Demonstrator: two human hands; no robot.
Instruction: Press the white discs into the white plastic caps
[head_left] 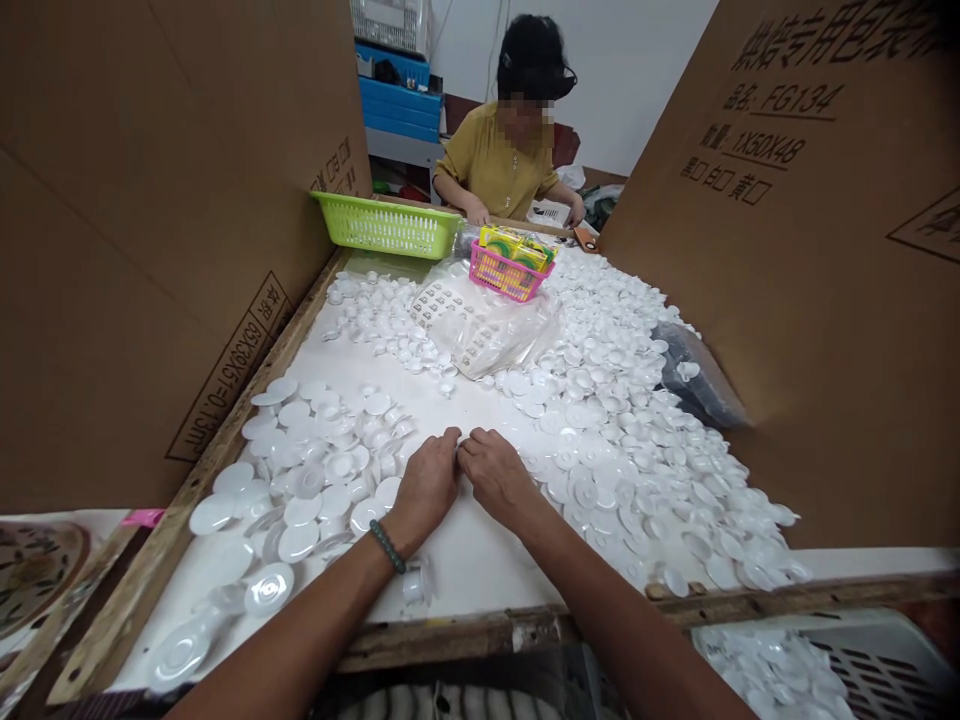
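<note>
Over the middle of the white tabletop (465, 400), my left hand (429, 482) and my right hand (499, 475) meet at their fingertips. Both are closed in a pinch. A sliver of something white shows between them, too small and covered to name. Round white plastic discs (304, 510) lie loosely heaped beside my left hand. To the right of my right hand spreads a thick layer of small white plastic pieces (622, 400), some cup-shaped. One white piece (418, 580) stands near my left wrist, which wears a beaded bracelet (388, 547).
Tall cardboard sheets (172, 230) wall both sides. A wooden rim (465, 640) edges the table. Farther back are a green basket (390, 228), a clear plastic bag (487, 325) and a pink basket (506, 275) with yellow packets. Across sits a person (502, 160). A crate (885, 650) stands low right.
</note>
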